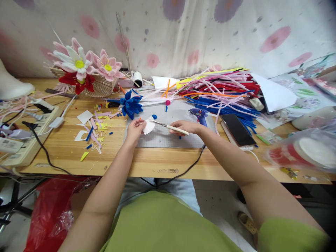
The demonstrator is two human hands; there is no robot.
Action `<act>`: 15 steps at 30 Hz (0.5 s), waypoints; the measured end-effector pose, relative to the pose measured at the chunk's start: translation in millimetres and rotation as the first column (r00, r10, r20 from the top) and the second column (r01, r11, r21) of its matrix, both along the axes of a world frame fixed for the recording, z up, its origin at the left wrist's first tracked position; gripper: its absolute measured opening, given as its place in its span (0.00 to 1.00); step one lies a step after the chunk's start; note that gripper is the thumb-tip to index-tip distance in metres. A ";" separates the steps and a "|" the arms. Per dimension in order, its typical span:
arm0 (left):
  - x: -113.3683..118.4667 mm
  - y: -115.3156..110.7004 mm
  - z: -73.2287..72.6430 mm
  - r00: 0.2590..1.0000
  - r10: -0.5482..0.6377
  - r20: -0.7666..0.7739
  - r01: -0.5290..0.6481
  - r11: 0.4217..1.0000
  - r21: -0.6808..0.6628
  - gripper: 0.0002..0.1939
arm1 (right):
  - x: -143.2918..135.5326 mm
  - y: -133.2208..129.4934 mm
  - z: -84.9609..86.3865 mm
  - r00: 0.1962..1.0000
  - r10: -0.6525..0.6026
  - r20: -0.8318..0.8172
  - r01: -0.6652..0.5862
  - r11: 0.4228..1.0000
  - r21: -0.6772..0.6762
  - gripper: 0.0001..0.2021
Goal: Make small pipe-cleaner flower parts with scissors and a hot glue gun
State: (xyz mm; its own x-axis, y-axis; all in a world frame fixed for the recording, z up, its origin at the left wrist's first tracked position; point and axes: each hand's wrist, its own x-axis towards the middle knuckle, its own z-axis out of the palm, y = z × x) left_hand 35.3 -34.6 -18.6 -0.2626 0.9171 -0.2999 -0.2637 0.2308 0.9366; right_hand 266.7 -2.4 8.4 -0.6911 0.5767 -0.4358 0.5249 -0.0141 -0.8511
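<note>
The step in hand appears to be trimming a small piece of white paper (149, 127). The left hand (135, 130) pinches the paper by its near left edge, between thumb and fingers, so the piece sits just to the right of that hand, above the grey cutting mat (157, 140). The right hand (183, 126) is wrapped around the pale handle of the scissors (164, 125), whose tips point left and meet the paper's upper edge (whether the blades are parted is too small to tell).

The next move, I judge, calls for the left hand to turn the paper while the right holds the blades on line, fingertips clear of the cutting edge.

Just beyond the left hand stands a blue flower (131, 105); a loose blue piece (154, 117) lies on its far right side. Paper offcuts (85, 116) lie on the worktop (118, 164), well left of it, and a glue gun (201, 116) rests just beyond the right wrist.
</note>
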 end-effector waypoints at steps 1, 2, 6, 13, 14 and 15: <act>2.4 -0.6 -0.5 0.996 0.040 0.085 -0.040 0.999 -0.007 0.07 | -1.1 -0.5 -1.4 1.000 -0.008 -0.012 0.008 1.000 -0.003 0.21; 5.6 -1.6 -0.8 0.981 0.061 0.185 -0.058 0.998 -0.023 0.06 | -2.4 -1.2 -3.1 0.999 -0.019 -0.029 0.018 1.000 -0.007 0.21; 22.6 -8.5 -1.1 0.886 0.068 0.458 -0.028 0.995 -0.094 0.04 | -7.9 -3.7 -10.1 0.993 -0.065 -0.096 0.063 0.998 -0.025 0.21; 39.7 -12.8 1.3 0.948 0.086 0.306 -0.082 0.996 -0.027 0.11 | -10.8 -7.5 -8.7 0.991 -0.057 -0.121 0.061 0.998 0.027 0.20; 40.5 -12.6 1.8 0.959 0.069 0.274 -0.069 0.998 -0.008 0.12 | -11.0 -7.8 -7.7 0.990 -0.060 -0.126 0.063 0.998 0.017 0.20; 41.0 -12.5 2.2 0.967 0.053 0.249 -0.057 0.998 0.007 0.13 | -11.3 -7.9 -6.8 0.990 -0.066 -0.128 0.067 0.998 0.003 0.19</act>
State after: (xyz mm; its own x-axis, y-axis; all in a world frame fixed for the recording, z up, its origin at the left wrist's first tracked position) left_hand 76.4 -47.1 -16.4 -0.2315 0.9081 -0.3489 -0.5002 0.1965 0.8433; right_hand 255.4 -10.4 1.5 -0.7005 0.6262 -0.3424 0.4103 -0.0393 -0.9111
